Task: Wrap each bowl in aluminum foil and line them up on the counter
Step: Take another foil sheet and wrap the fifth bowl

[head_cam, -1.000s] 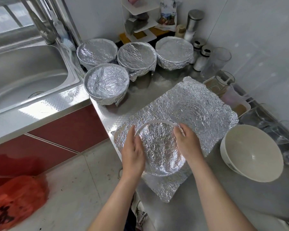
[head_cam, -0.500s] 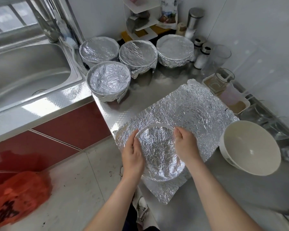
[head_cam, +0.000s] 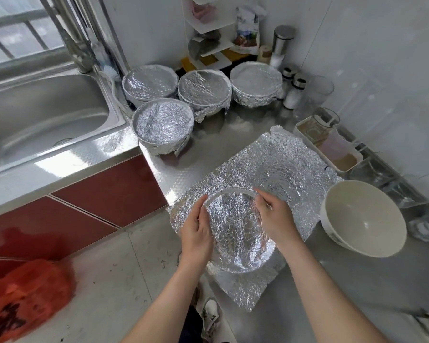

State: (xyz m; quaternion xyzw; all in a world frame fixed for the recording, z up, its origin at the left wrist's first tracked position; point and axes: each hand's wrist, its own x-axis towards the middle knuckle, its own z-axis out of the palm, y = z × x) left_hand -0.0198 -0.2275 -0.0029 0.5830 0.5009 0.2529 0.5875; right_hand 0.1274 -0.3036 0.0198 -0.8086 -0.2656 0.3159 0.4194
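A clear glass bowl sits on a crinkled foil sheet at the counter's front edge; the foil shows through the glass. My left hand lies flat against the bowl's left rim. My right hand holds the right rim, fingers curled over its edge. Several foil-wrapped bowls stand at the back: one in front, and three behind it. A bare white bowl sits to the right of the foil.
A steel sink lies to the left. Salt shakers, glass jars and a white tray line the right wall. A corner shelf stands at the back. A red bag lies on the floor.
Both hands have slid forward along the glass bowl's rim. The bowl stays in place on the foil.
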